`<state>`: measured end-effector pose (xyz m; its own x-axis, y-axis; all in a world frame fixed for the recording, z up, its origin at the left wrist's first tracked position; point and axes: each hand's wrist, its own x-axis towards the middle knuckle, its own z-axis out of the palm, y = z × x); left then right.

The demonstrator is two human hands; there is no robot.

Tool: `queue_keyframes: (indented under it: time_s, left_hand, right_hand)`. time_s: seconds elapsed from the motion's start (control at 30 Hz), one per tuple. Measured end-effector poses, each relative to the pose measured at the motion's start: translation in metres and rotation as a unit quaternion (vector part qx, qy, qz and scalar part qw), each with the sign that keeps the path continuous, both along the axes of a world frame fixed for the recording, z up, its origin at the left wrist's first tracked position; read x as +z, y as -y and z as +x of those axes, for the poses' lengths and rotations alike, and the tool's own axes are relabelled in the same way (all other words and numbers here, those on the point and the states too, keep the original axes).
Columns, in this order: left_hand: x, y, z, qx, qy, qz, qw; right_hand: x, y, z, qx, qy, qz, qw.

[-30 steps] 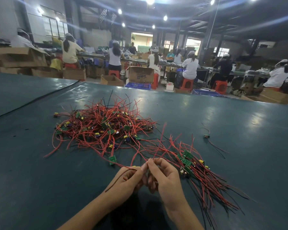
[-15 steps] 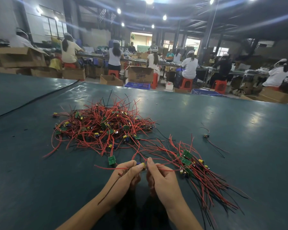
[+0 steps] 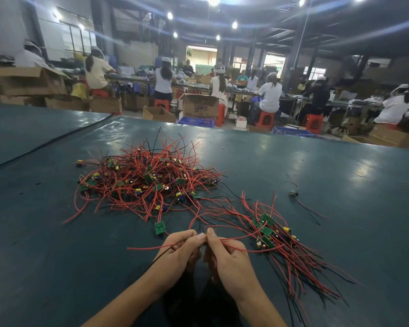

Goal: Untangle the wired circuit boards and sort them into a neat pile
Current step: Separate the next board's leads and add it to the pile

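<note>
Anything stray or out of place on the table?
One wired board lies alone at far right, apart from the tangle and the sorted pile. Another board sits just outside the tangle, ahead of the left hand.

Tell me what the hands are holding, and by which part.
The left hand and right hand pinch thin red wires partway along, ends trailing free. What sits between the fingertips cannot be told.
</note>
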<state>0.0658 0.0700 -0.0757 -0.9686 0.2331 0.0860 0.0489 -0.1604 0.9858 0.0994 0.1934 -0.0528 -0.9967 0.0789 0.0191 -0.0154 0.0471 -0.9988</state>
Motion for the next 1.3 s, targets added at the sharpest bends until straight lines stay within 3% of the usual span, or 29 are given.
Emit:
queue_keyframes:
  time_s: [0.37, 0.57, 0.8, 1.03, 1.13, 1.3]
  left_hand:
    - [0.003, 0.001, 0.001, 0.035, -0.038, -0.026, 0.998]
    - [0.013, 0.003, 0.004, -0.027, -0.059, -0.007, 0.998]
    - [0.007, 0.003, 0.003, 0.046, -0.021, -0.033, 0.998]
    - [0.008, 0.004, 0.002, 0.024, 0.021, -0.075, 0.997]
    - [0.006, 0.003, 0.001, 0.056, 0.022, -0.11, 0.992]
    - [0.008, 0.007, -0.003, 0.012, -0.023, -0.098, 0.995]
  right_hand:
    - [0.0, 0.001, -0.001, -0.006, -0.001, -0.054, 0.999]
    - [0.002, -0.002, -0.002, -0.045, -0.005, -0.088, 0.995]
    - [-0.002, -0.001, -0.002, 0.007, -0.013, -0.021, 1.0]
    - [0.0, -0.001, 0.001, -0.004, 0.001, 0.002, 1.0]
    - [-0.002, -0.003, 0.0, -0.013, 0.004, 0.003, 1.0]
    - [-0.003, -0.009, -0.002, -0.033, -0.001, -0.005, 0.999]
